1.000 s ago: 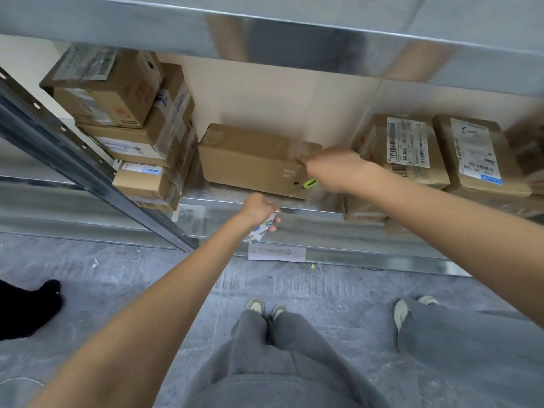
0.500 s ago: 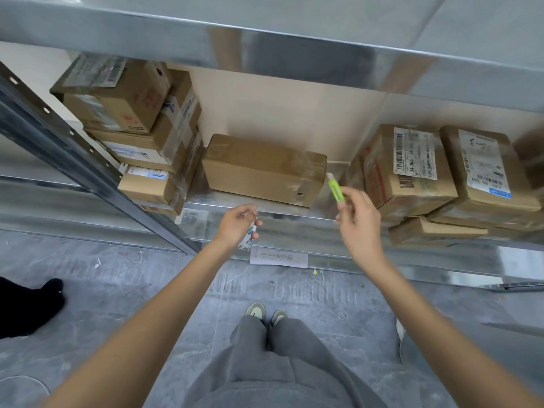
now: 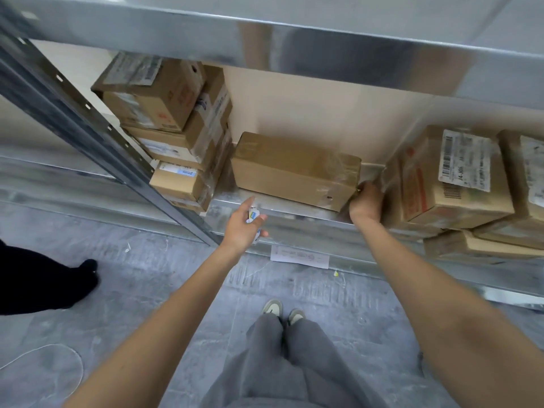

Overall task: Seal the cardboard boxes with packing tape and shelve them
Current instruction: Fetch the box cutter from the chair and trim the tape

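While the long cardboard box (image 3: 294, 169) lies on the metal shelf (image 3: 282, 210) with its long axis running left to right, slightly skewed so that its right end sits nearer the shelf edge, the right hand (image 3: 365, 203) is at that right end, fingers curled against the near corner. Whether it grips the box or a small tool tucked in the palm I cannot tell; only a yellowish speck shows at the knuckles. The left hand (image 3: 243, 228) hovers just short of the shelf edge, below the box's left half and apart from it, loosely pinching a small white and blue tag (image 3: 253, 214) with one finger extended toward the shelf.

The right hand is plainly the nearer one, so any nudge deeper onto the shelf or squaring against the back wall would likely come from it, pushing away and leftward along the box's length.

The box is plain brown corrugated card, with glossy clear tape wrinkled over its right end and a small round hole in the near face. To its left stands a stack of labelled cartons (image 3: 176, 134) beside a perforated grey upright (image 3: 88, 125); to its right, labelled cartons (image 3: 447, 175) lean, shiny with tape. The shelf is dull galvanised steel, the floor below scuffed grey concrete.
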`<state>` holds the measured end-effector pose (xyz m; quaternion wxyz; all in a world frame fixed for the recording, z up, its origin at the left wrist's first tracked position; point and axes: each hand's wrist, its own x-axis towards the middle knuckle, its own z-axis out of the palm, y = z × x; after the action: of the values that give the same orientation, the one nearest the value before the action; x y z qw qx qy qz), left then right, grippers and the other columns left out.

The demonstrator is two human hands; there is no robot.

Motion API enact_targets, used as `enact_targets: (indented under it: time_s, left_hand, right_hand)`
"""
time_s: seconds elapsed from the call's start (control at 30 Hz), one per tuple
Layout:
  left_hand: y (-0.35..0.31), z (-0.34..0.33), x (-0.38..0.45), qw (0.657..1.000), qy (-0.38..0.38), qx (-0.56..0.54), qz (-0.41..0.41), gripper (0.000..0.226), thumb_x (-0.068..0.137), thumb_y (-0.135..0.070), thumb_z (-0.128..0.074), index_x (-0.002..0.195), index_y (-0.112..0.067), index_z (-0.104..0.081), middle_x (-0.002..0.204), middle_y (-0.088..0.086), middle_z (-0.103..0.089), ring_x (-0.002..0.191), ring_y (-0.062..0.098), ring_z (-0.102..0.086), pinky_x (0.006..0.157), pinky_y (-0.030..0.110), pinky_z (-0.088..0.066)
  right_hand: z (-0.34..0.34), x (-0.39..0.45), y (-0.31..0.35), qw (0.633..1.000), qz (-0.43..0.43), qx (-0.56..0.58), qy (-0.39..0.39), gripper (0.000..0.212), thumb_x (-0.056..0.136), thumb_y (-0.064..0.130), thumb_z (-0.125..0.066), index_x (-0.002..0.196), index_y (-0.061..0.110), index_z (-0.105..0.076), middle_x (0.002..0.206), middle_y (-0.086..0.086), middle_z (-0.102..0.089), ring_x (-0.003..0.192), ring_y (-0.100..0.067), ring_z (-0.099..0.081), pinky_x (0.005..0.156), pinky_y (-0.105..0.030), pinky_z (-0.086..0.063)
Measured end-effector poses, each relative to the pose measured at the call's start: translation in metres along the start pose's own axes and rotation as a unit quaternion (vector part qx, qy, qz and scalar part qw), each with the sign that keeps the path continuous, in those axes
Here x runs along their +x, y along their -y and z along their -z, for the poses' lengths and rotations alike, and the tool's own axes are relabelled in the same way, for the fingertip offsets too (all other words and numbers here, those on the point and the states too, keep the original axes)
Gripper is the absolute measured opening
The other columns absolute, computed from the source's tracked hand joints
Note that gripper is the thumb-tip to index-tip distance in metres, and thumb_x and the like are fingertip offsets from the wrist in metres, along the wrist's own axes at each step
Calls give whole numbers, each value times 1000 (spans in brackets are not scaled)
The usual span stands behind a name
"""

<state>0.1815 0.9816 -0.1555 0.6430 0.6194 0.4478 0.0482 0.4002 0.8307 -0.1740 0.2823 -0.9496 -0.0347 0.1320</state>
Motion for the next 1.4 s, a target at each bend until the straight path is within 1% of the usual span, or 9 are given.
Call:
enact_targets:
  time_s: [0.23,0.37,0.47,0.6,0.97,1.03,1.13,1.27,1.4]
  left_hand:
    - [-2,2,8,999,-25,32,-12,57,99,-12,-54,151,-18,-30,114,-1,-56,44,0,-61,54,3,-43]
    - [1,7,14,994,-65,87,-26,59,100,-17,-54,152,-23,-28,126,-2,-53,57,10,-67,63,16,-52]
    - [1,12,19,981,-84,169,-43,60,100,-23,-52,153,-29,-25,142,0,-48,95,28,-69,88,38,-54]
    - [-2,8,22,961,-97,246,-78,58,100,-23,-51,153,-23,-27,149,13,-39,131,30,-45,104,38,-38]
    - [-18,5,44,893,-126,408,-140,73,97,-9,-47,155,-32,-10,118,16,-55,102,35,-55,74,46,-48]
    - [-22,1,51,880,-127,431,-151,74,96,-9,-49,156,-31,-10,115,18,-56,103,36,-55,80,49,-50]
    - [-23,-1,62,861,-126,469,-148,78,94,-16,-55,156,-27,-8,127,21,-52,114,39,-50,93,52,-42]
    - [-29,-13,60,830,-174,507,-157,76,91,-27,-63,154,-19,-21,135,22,-45,118,39,-45,97,47,-33]
    - [-28,-33,52,824,-199,442,-294,56,93,-13,-53,147,-11,-38,140,25,-43,121,46,-45,100,55,-36]
  right_hand:
    - [41,-11,22,977,179,92,-76,41,86,-8,-45,126,-5,-53,130,-24,-54,122,-33,-50,98,-24,-32]
    - [65,-8,39,962,210,-22,174,88,75,-11,-58,152,15,-24,160,-9,-17,147,-24,-17,116,-26,-18]
    - [70,-9,41,923,216,-162,274,110,75,5,-73,155,27,0,162,3,13,150,-20,8,120,-35,-10]
    - [65,-15,36,952,222,-30,210,101,70,6,-81,152,18,-23,156,-6,-17,144,-18,-20,107,-18,-20]
    - [93,-69,-9,972,74,147,169,94,64,30,-90,144,13,-43,135,-2,-52,119,-11,-50,98,-19,-38]
    - [92,-80,-17,962,32,192,192,87,72,24,-85,145,11,-41,133,1,-52,114,-7,-51,92,-12,-40]
    - [84,-88,-27,944,-31,246,219,86,75,28,-82,147,11,-38,141,-4,-50,119,-16,-56,100,-32,-49]
    - [70,-94,-40,888,-131,378,226,70,80,27,-76,139,6,-45,130,-11,-60,109,-20,-65,95,-34,-53]
    - [50,-119,-51,826,-207,475,219,39,89,25,-67,120,4,-56,114,-9,-69,105,-23,-67,100,-36,-49]
